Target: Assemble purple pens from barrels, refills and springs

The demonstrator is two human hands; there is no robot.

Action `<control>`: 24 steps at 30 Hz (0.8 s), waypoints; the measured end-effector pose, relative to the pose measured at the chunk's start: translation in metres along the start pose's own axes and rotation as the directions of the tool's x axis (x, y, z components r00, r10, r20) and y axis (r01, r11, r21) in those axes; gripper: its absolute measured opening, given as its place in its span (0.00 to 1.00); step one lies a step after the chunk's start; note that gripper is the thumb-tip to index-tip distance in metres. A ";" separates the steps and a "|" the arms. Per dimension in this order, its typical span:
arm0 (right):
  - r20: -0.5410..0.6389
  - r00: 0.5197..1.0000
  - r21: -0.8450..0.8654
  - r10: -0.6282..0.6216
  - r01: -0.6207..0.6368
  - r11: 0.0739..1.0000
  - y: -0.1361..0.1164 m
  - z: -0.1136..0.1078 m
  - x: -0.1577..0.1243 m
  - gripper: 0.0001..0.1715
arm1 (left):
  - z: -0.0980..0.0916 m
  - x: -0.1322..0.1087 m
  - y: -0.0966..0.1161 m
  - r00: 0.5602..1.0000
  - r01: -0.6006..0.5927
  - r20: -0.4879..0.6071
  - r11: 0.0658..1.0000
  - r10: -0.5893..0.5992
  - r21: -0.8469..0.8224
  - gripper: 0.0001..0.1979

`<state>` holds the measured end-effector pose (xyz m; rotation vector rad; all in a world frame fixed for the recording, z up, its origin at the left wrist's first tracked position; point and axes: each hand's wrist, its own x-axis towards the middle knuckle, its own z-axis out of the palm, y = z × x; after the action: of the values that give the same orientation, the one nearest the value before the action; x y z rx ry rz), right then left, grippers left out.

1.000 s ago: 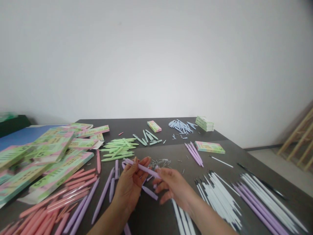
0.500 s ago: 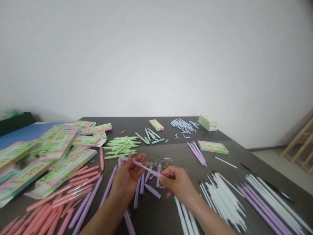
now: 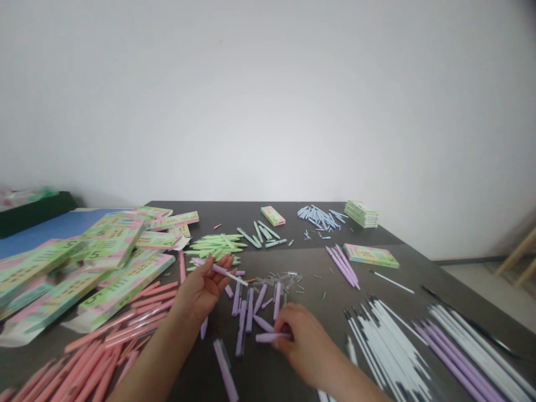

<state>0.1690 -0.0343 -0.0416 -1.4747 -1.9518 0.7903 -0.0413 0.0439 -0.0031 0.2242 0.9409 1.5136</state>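
Watching my feed, the left hand (image 3: 206,287) pinches a slim pale-purple plastic pen barrel (image 3: 219,269) up over the left-centre of the bench (image 3: 272,379), with a thin white plastic refill (image 3: 238,278) poking out its right end. My worry: only the fingertips grip it, so if the barrel tips refill-down, that refill could slide out. The right hand (image 3: 299,335) has its fingers closed round a short purple plastic tube (image 3: 264,338), low and near; can't tell if it touches the bench. Let go there and it could get lost among the lookalike loose purple plastic pen pieces (image 3: 250,312). A careless sweep far-ward might also scatter those tiny clear plastic bits (image 3: 288,277).
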 end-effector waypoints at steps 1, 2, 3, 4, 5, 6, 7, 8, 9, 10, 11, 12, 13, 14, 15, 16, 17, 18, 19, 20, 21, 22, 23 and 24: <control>-0.003 1.000 -0.067 -0.017 0.017 0.998 0.000 0.005 -0.003 0.07 | 0.001 -0.001 -0.002 1.000 0.003 0.007 1.000 -0.003 0.003 0.05; -0.003 1.000 -0.115 -0.023 0.023 0.993 -0.001 0.009 -0.005 0.07 | 0.001 -0.002 -0.004 1.000 0.004 0.013 1.000 -0.004 0.007 0.06; -0.003 1.000 -0.150 -0.024 0.023 0.988 -0.001 0.012 -0.006 0.07 | 0.002 -0.003 -0.005 1.000 0.003 0.018 1.000 -0.003 0.010 0.06; -0.001 1.000 -0.172 -0.022 0.022 0.985 -0.002 0.013 -0.007 0.07 | 0.002 -0.004 -0.007 1.000 0.001 0.020 1.000 -0.001 0.015 0.06; -0.002 1.000 -0.176 -0.022 0.022 0.984 -0.003 0.013 -0.007 0.07 | 0.003 -0.005 -0.008 1.000 0.000 0.021 1.000 -0.001 0.020 0.07; -0.010 1.000 -0.161 -0.024 0.022 0.987 -0.004 0.012 -0.006 0.09 | 0.003 -0.006 -0.010 1.000 0.001 0.022 1.000 -0.002 0.026 0.07; -0.030 0.999 -0.127 -0.024 0.020 0.992 -0.006 0.010 -0.005 0.13 | 0.004 -0.006 -0.011 1.000 0.006 0.023 0.999 -0.007 0.033 0.07; -0.057 0.998 -0.075 -0.021 0.017 0.997 -0.007 0.008 -0.004 0.19 | 0.005 -0.007 -0.014 1.000 0.011 0.024 0.999 -0.012 0.040 0.07; -0.087 0.996 -0.008 -0.013 0.012 1.000 -0.009 0.006 -0.002 0.25 | 0.005 -0.008 -0.016 0.999 0.018 0.026 0.999 -0.019 0.047 0.07; -0.112 0.994 0.068 0.003 0.005 0.998 -0.011 0.004 -0.001 0.29 | 0.006 -0.009 -0.019 0.999 0.025 0.029 0.998 -0.026 0.055 0.07; -0.124 0.992 0.143 0.023 -0.005 0.990 -0.013 0.003 0.001 0.30 | 0.007 -0.011 -0.023 0.999 0.030 0.031 0.998 -0.032 0.063 0.07; -0.124 0.991 0.207 0.038 -0.012 0.978 -0.013 0.002 0.002 0.28 | 0.008 -0.013 -0.027 0.999 0.035 0.034 0.997 -0.037 0.073 0.07; -0.117 0.992 0.256 0.047 -0.015 0.966 -0.014 0.003 0.004 0.25 | 0.009 -0.015 -0.032 0.998 0.038 0.038 0.996 -0.042 0.084 0.06; -0.107 0.993 0.294 0.049 -0.016 0.956 -0.013 0.004 0.005 0.21 | 0.010 -0.018 -0.037 0.998 0.040 0.043 0.995 -0.045 0.095 0.06; -0.097 0.994 0.321 0.051 -0.017 0.947 -0.013 0.005 0.006 0.17 | 0.011 -0.021 -0.042 0.998 0.041 0.049 0.994 -0.046 0.106 0.06; -0.085 0.995 0.337 0.051 -0.020 0.941 -0.012 0.007 0.007 0.14 | 0.012 -0.025 -0.047 0.997 0.039 0.056 0.992 -0.046 0.118 0.05; -0.075 0.996 0.345 0.055 -0.026 0.938 -0.010 0.008 0.008 0.12 | 0.013 -0.028 -0.052 0.997 0.034 0.064 0.991 -0.043 0.129 0.05; -0.066 0.996 0.337 0.061 -0.035 0.941 -0.009 0.009 0.009 0.12 | 0.013 -0.030 -0.056 0.997 0.027 0.071 0.990 -0.038 0.139 0.05; -0.058 0.996 0.313 0.067 -0.046 0.949 -0.008 0.008 0.010 0.14 | 0.014 -0.031 -0.059 0.996 0.017 0.079 0.989 -0.029 0.148 0.05; -0.056 0.996 0.276 0.071 -0.053 0.960 -0.007 0.007 0.011 0.16 | 0.013 -0.032 -0.060 0.996 0.002 0.086 0.988 -0.016 0.158 0.05; -0.059 0.996 0.234 0.070 -0.054 0.971 -0.005 0.004 0.012 0.18 | 0.013 -0.031 -0.060 0.995 -0.017 0.095 0.986 0.001 0.167 0.04; -0.060 0.996 0.194 0.067 -0.054 0.980 -0.003 0.000 0.013 0.19 | 0.012 -0.028 -0.059 0.994 -0.040 0.104 0.983 0.021 0.178 0.04; -0.058 0.996 0.162 0.065 -0.054 0.985 0.000 -0.006 0.015 0.19 | 0.011 -0.025 -0.057 0.992 -0.069 0.114 0.979 0.048 0.190 0.05; -0.050 0.997 0.138 0.064 -0.057 0.989 0.004 -0.012 0.017 0.18 | 0.009 -0.021 -0.054 0.989 -0.103 0.124 0.974 0.079 0.203 0.05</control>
<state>0.1764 -0.0159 -0.0348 -1.4638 -1.7834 0.8830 0.0088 0.0225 -0.0247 0.5076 1.0087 1.4681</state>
